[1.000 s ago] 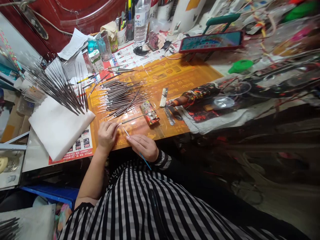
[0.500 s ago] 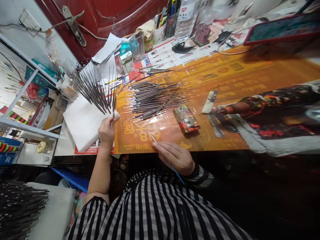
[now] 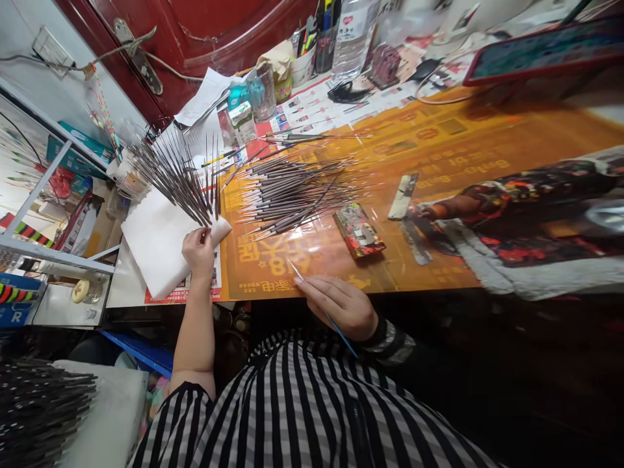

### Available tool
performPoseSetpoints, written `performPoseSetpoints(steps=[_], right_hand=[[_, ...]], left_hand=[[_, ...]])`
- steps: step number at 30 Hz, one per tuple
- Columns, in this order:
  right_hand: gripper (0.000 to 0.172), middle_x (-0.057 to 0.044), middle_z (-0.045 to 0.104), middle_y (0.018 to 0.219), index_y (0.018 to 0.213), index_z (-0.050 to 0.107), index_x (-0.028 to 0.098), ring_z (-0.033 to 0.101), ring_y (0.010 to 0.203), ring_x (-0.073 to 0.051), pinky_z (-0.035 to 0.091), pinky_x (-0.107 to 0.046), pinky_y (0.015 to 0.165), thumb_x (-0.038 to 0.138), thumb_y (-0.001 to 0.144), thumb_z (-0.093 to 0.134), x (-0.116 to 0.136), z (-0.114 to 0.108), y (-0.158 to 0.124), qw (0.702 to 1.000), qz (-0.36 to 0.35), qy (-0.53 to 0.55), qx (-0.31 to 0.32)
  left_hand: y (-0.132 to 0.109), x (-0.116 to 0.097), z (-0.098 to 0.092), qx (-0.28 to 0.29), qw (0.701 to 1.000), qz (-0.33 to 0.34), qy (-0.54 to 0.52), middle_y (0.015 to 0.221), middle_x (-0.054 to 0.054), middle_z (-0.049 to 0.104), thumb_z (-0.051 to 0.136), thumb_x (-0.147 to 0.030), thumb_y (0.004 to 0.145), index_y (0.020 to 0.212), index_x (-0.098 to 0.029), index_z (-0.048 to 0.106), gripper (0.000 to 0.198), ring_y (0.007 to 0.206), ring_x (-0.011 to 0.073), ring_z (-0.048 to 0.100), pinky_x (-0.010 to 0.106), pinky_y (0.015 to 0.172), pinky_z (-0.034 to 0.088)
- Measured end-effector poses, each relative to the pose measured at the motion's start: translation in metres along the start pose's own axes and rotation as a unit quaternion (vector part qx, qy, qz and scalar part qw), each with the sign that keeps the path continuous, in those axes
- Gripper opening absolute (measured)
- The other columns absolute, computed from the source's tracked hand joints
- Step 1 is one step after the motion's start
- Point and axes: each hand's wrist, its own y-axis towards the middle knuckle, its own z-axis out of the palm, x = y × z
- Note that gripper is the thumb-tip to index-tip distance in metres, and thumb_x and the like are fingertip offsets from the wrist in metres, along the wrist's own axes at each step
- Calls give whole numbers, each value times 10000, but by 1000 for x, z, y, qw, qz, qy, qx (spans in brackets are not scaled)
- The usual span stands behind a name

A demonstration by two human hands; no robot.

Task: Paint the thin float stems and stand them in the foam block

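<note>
Many thin sticks (image 3: 173, 185) fan across a white pad (image 3: 160, 257); a loose pile (image 3: 292, 195) remains beside it on the bench (image 3: 439, 127). The right hand (image 3: 336, 307) grips a blue stick (image 3: 341, 333) narrowly; the left hand (image 3: 197, 252), at the pad's edge, shows no clear grip.

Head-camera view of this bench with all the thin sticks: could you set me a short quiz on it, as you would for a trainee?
1. True or false: the left hand touches the white pad.
2. Multiple choice: what does the right hand hold? A) a slim blue-shafted rod B) a smartphone C) a water bottle
3. Fill in the blank: the loose pile of thin dark sticks lies on the ____ printed sheet.

Key: 1 true; 2 A; 3 orange.
</note>
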Motion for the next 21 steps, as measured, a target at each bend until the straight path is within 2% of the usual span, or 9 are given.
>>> performPoseSetpoints(steps=[3, 7, 10, 11, 13, 15, 17, 19, 21], right_hand=[[615, -117, 768, 1073, 1517, 451, 149, 743, 942, -228, 641, -352, 870, 70, 927, 603, 0, 0, 1, 1000, -7, -8, -6], [591, -112, 765, 1082, 1505, 464, 157, 739, 954, -220, 638, -353, 877, 66, 934, 588, -1, 1, 2, 1000, -9, -10, -8], [577, -114, 764, 1078, 1496, 478, 150, 738, 950, -222, 641, -358, 872, 66, 935, 586, -2, 1, 2, 1000, -12, -2, -10], [569, -114, 764, 1081, 1491, 486, 153, 738, 952, -222, 642, -359, 871, 67, 937, 583, -2, 1, 2, 1000, -10, 3, -10], [558, -111, 763, 1092, 1485, 496, 168, 739, 962, -221, 643, -359, 872, 73, 941, 577, -1, 1, 3, 1000, -2, 11, -12], [580, -110, 763, 1088, 1500, 476, 168, 740, 966, -221, 645, -357, 873, 69, 938, 581, 0, 1, 3, 1000, 5, 14, -15], [625, -116, 765, 1075, 1526, 435, 152, 741, 965, -225, 646, -356, 874, 53, 929, 591, 0, 0, 4, 1000, 9, 12, -15], [649, -118, 765, 1067, 1539, 412, 150, 743, 961, -225, 646, -356, 875, 42, 925, 589, 1, -1, 5, 1000, 12, 15, -15], [639, -112, 766, 1069, 1537, 418, 167, 745, 956, -221, 648, -354, 874, 44, 931, 577, 1, -2, 7, 999, 17, 31, -16]], left_hand=[[-1, 4, 1, 21, 1000, -8, 5, 811, 42, 722, 602, -234, 894, 822, -197, 710, 135, 790, 182, 663, 304, 740, 495], [0, 6, -1, -2, 999, 7, 39, 788, 49, 717, 622, -248, 894, 802, -197, 708, 136, 771, 199, 654, 333, 754, 487], [-3, -3, -6, -4, 996, 30, 84, 741, 54, 686, 638, -265, 911, 757, -192, 684, 177, 745, 209, 624, 359, 776, 468], [-5, -9, -8, 13, 995, 37, 93, 730, 53, 671, 638, -275, 920, 744, -189, 671, 199, 741, 209, 614, 361, 779, 463], [-10, -28, -8, 85, 991, 66, 84, 751, 51, 653, 628, -297, 941, 755, -184, 656, 219, 767, 203, 604, 351, 789, 459], [-17, -51, -4, 191, 974, 117, 45, 865, 53, 663, 621, -310, 955, 864, -185, 668, 162, 858, 193, 612, 327, 828, 465], [-22, -72, 5, 266, 951, 155, 28, 999, 63, 659, 642, -313, 947, 1018, -188, 661, 145, 961, 193, 612, 308, 874, 468], [-25, -85, 15, 302, 937, 165, 51, 1031, 71, 647, 625, -297, 957, 1052, -182, 645, 151, 970, 194, 607, 297, 860, 468], [-26, -91, 24, 311, 933, 159, 86, 983, 73, 640, 563, -268, 986, 980, -174, 642, 124, 913, 192, 602, 293, 806, 461]])
